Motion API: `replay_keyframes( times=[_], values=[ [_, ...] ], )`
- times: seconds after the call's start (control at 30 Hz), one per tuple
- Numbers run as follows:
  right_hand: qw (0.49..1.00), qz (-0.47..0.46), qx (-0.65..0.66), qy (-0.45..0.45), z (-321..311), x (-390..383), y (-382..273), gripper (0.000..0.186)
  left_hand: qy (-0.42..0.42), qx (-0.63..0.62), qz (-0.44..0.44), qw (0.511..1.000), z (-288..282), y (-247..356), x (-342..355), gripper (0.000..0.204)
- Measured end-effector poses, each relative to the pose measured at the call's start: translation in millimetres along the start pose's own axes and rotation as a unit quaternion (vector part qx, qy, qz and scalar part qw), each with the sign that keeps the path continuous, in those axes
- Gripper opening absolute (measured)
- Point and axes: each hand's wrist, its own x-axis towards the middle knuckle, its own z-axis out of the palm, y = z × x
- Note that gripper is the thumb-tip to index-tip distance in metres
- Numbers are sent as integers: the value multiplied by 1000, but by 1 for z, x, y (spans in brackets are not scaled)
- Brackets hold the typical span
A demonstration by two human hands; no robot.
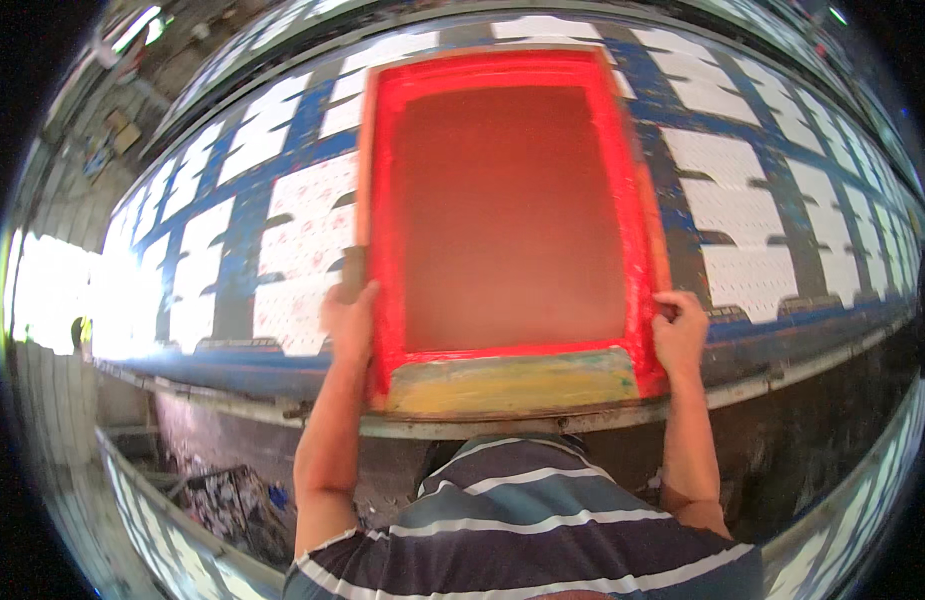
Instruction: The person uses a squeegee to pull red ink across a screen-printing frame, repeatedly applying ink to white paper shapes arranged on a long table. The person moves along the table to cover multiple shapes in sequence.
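Observation:
A large screen printing frame (637,230) with red-coated edges lies over the long table in front of me. Its mesh (512,220) looks dull reddish-brown, and a yellow-green smeared strip (512,382) runs across its near end. My left hand (350,325) is closed on the frame's left side near the close corner, slightly blurred. On the opposite side, my right hand (680,335) grips the right edge with curled fingers. Whatever lies beneath the frame is hidden. Just left of it, white perforated pieces (304,235) carry small red marks.
The long blue-and-dark printing table (242,362) stretches to both sides, bearing rows of white pieces (727,210). A rail (772,385) runs along its near edge. Parallel tables with similar pieces stand beyond and behind me. Bright light (57,290) glares at the far left.

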Motion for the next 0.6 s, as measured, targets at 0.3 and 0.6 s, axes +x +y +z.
replay_keyframes(
  times=[0.3, 0.6],
  values=[
    [999, 24, 27, -13, -25, 17, 72, 33, 15, -25, 26, 999, 46, 32, -31, 36],
    [949, -250, -119, -148, -52, -26, -30, 59, 7, 3, 32, 999, 63, 7, -24, 40]
  ],
)
